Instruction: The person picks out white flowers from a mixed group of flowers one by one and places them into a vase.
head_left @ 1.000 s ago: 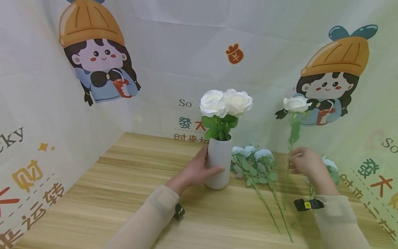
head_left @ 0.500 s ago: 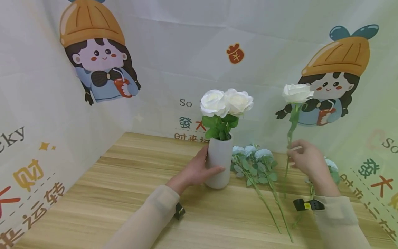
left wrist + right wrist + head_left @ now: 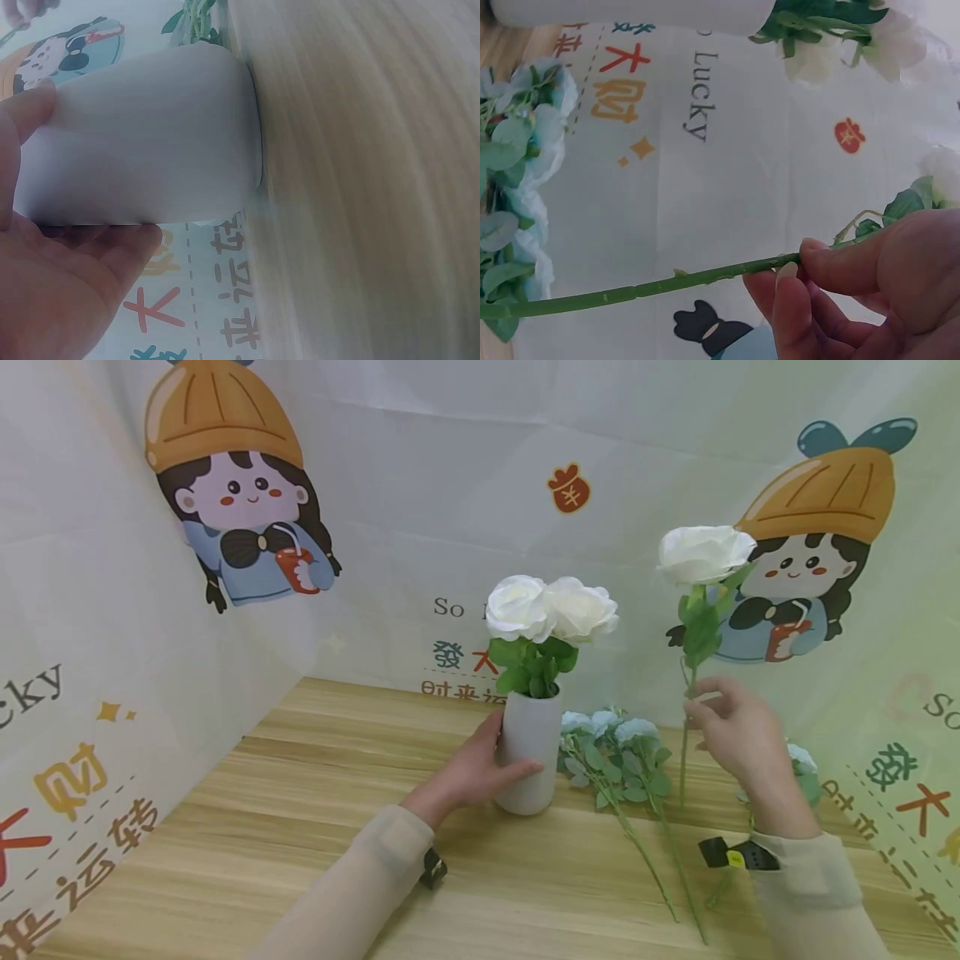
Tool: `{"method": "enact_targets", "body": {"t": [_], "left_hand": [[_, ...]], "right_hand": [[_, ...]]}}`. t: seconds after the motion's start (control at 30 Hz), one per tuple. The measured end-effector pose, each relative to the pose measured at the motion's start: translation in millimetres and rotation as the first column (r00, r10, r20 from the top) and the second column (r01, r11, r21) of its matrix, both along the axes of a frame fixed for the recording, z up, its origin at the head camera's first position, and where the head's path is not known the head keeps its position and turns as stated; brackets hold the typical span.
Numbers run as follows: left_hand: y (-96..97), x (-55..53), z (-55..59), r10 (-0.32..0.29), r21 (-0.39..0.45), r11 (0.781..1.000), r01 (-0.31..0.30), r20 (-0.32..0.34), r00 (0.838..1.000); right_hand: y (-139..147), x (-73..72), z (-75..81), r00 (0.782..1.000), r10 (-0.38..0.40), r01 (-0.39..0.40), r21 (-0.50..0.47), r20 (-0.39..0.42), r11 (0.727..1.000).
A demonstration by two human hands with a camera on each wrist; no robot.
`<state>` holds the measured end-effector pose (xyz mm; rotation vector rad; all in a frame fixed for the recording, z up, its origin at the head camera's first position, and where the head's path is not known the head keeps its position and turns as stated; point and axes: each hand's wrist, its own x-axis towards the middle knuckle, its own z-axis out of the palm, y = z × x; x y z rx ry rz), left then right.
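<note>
A white vase [image 3: 529,752] stands upright on the table with two white roses [image 3: 551,608] and green leaves above its rim. My left hand [image 3: 474,766] grips the vase from its left side, thumb across the front; the left wrist view shows the vase [image 3: 142,135] between thumb and fingers. To the right, my right hand [image 3: 738,731] pinches the green stem of a single white rose [image 3: 705,556], held upright. In the right wrist view the stem [image 3: 652,289] runs between thumb and fingertips, its lower part pointing left. The held rose is apart from the vase.
Pale blue flowers [image 3: 633,735] with long stems lie on the wooden table [image 3: 300,827] right of the vase. Another pale blue flower [image 3: 804,768] lies partly hidden behind my right forearm. A printed cloth [image 3: 420,485] covers the walls behind and at both sides.
My right hand has lifted the single white rose higher and moved it slightly left, its bloom now tilted more toward me. The left hand and vase have stayed in place.
</note>
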<state>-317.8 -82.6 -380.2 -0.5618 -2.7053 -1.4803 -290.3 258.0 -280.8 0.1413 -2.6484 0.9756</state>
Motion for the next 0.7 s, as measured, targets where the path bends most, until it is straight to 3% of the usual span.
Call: {"method": "enact_targets", "body": {"t": [0.37,0.7], "left_hand": [[-0.7,0.1,-0.4,0.008,-0.008,1.0,-0.008,0.004,1.0],[0.7,1.1,0.5,0.01,-0.006,1.0,-0.01,-0.013,1.0]], "right_hand": [[-27.5,15.6,19.6,0.993,-0.005,-0.004,-0.069,-0.122,0.998],[-56.5,25.9,31.7,0.975,0.022,-0.064,-0.186,-0.22,0.981]]}}
